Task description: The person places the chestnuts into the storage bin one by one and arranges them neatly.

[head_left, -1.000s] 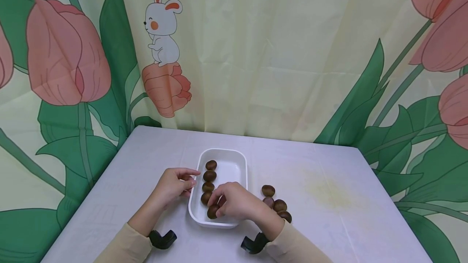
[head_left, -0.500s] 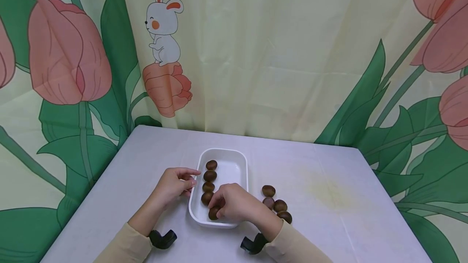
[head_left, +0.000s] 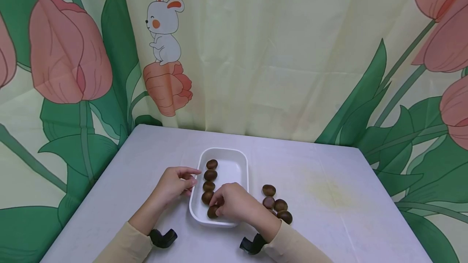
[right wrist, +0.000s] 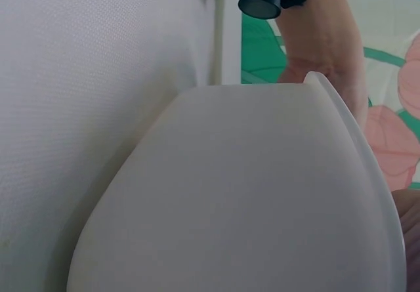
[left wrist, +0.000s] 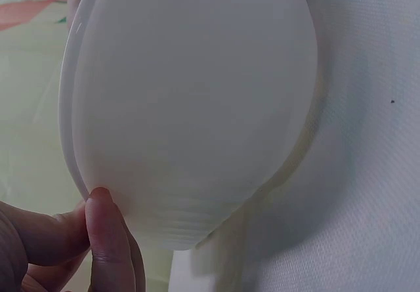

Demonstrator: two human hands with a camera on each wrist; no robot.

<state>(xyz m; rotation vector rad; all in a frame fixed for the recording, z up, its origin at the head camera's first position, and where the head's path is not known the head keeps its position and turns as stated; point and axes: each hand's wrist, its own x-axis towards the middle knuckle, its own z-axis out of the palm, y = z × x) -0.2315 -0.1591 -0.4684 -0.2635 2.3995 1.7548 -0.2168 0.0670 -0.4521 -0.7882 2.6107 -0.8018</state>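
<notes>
A white tray [head_left: 239, 169] stands on the table, with a column of brown chestnuts [head_left: 210, 175] along its left side. My left hand [head_left: 172, 185] holds the tray's left rim between thumb and fingers; the left wrist view shows fingertips [left wrist: 107, 223] at the rim and outer wall. Over the tray's near part, my right hand [head_left: 234, 203] pinches the nearest chestnut [head_left: 212, 212] of the column, partly covered by the fingers. In the right wrist view the tray wall [right wrist: 243, 187] hides most of this hand.
To the right of the tray lies a group of loose chestnuts [head_left: 280, 205], one partly behind the right wrist. Black curved pieces [head_left: 163, 238] sit at both wrists. Behind the table [head_left: 329, 177] hangs a printed curtain [head_left: 256, 52].
The right hand and the nearest chestnut shift only slightly within the tray. The left hand stays at the rim. The whole head view drifts a little.
</notes>
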